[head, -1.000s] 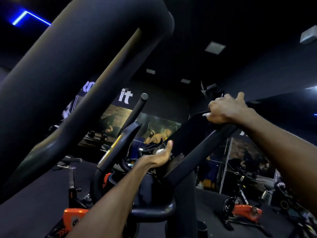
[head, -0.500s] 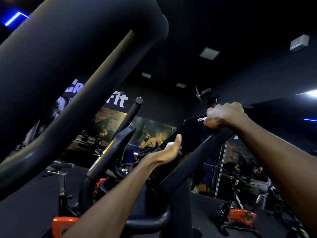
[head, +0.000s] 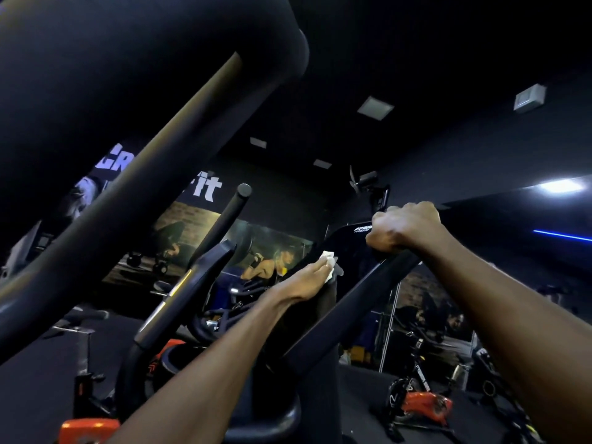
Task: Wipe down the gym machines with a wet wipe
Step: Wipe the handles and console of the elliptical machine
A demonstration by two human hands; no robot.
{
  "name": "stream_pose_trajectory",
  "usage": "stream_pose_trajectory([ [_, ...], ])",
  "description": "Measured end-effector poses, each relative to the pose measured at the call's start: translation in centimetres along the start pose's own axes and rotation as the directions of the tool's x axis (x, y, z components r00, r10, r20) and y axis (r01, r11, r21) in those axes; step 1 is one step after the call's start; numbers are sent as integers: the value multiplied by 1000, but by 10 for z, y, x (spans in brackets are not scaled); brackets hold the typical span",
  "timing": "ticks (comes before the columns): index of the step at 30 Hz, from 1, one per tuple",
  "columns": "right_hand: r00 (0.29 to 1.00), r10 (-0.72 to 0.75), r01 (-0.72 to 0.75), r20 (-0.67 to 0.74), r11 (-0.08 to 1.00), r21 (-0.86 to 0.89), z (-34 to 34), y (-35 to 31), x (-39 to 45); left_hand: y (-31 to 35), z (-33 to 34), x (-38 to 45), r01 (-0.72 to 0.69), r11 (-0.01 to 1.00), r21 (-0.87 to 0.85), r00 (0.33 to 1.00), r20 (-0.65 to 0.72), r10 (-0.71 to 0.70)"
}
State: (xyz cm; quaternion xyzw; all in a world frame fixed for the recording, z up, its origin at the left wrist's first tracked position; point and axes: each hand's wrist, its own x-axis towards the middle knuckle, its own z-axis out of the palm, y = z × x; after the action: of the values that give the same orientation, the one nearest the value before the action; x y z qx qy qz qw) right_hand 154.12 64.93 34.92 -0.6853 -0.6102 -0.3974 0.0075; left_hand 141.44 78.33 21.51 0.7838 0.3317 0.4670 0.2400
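The wet wipe (head: pixel 330 263) is a small, crumpled white wad, showing just past the fingertips of the left hand (head: pixel 309 280). That hand lies nearly flat, fingers straight and together, pressing the wipe against the dark, slanted console (head: pixel 349 248) of the machine; the lower part of the wipe is hidden under the fingers, so how much of it is folded beneath I cannot tell. Up and to the right of it, the right hand (head: pixel 403 227) is closed in a fist around the top edge of the console, beside a small white logo. The two hands are near each other but apart, with bare black panel between them. A black slanted bar (head: pixel 349 312) runs down from under the right hand, passing just right of the left wrist.

A second ago the left hand was lower on the panel with the palm turned upward and the thumb raised, and the wipe could hardly be seen; it has since slid up the console and turned over, so the white wad now shows. The right hand has curled tighter, its thumb no longer sticking up.
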Motion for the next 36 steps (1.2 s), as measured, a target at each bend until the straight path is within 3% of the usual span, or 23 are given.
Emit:
stream_pose_trajectory([
  [4,1000,6,-6,-5,1000,-3,1,-1,-1,6,5,12,-65,995,-69,997,34,68],
  [8,1000,12,-12,-6,1000,-9,0,-1,-3,-7,8,37,-64,998,-28,998,4,64],
  [13,997,29,-26,-74,999,42,4,0,-3,33,8,38,-170,986,-2,985,45,170],
  [17,964,135,-76,-228,966,248,6,1,-9,22,15,66,-170,985,-27,985,19,171],
  [21,931,247,-120,-267,901,416,5,3,-2,79,14,39,-278,953,118,960,58,273],
  [24,950,224,-140,-217,929,343,3,5,2,66,15,72,-253,960,122,967,42,250],
  [30,988,121,-112,-100,990,90,3,-2,9,76,17,79,-184,981,-67,982,22,186],
  [33,991,120,-118,-65,992,44,1,-3,9,36,18,135,-155,987,-50,984,75,159],
  [36,992,110,-111,-63,994,1,5,-6,15,52,11,117,-113,993,45,993,40,111],
])
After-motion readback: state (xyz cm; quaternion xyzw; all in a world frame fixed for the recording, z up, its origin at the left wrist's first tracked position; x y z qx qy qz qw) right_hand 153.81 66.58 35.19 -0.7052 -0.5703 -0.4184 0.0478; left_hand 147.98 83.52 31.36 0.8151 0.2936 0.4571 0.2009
